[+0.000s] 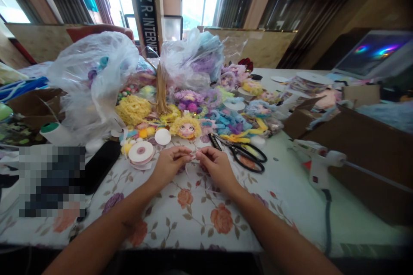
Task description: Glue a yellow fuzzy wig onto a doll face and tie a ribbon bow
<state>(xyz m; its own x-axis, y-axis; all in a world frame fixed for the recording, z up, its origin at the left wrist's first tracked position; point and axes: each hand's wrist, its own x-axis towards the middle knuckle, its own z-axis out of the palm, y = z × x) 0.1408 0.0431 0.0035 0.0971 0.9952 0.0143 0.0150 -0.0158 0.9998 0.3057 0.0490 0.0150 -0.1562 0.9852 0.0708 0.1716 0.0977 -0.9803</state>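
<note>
Over the flowered tablecloth (167, 215), my left hand (169, 162) and my right hand (218, 166) meet with fingertips almost touching. Both are closed in a pinch on a thin pale strand (192, 156), which seems to trail down beneath them; its exact kind is too fine to make out. Left of my left hand lies a spool of pale ribbon (141, 153), with a white disc (163, 136) behind it. A doll head with curly yellow hair (186, 128) sits just beyond my fingers. Black-handled scissors (248, 157) rest to the right of my right hand.
Behind are plastic bags (97, 77), yellow yarn (134, 109), a bundle of tan sticks (161, 90) and several fluffy coloured pieces. A glue gun (316, 159) stands beside a cardboard box (371, 159) on the right. A black phone-like object (102, 165) lies left.
</note>
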